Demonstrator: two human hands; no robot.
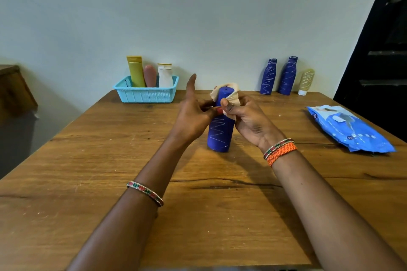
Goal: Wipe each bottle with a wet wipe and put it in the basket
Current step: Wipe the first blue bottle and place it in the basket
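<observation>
A blue bottle [221, 132] with white zigzag marks stands slightly tilted at the table's middle. My right hand [246, 117] grips a beige wet wipe [231, 95] wrapped around the bottle's neck and top. My left hand [195, 112] holds the bottle from the left with curled fingers, its thumb pointing up. A turquoise basket [145, 93] at the back left contains a yellow tube [135, 71], a pink bottle [150, 76] and a white bottle [165, 75].
Two more blue bottles [268, 77] [288, 76] and a pale yellow tube [306, 81] stand by the wall at the back right. A blue wet wipe pack [350, 128] lies near the wooden table's [110, 160] right edge.
</observation>
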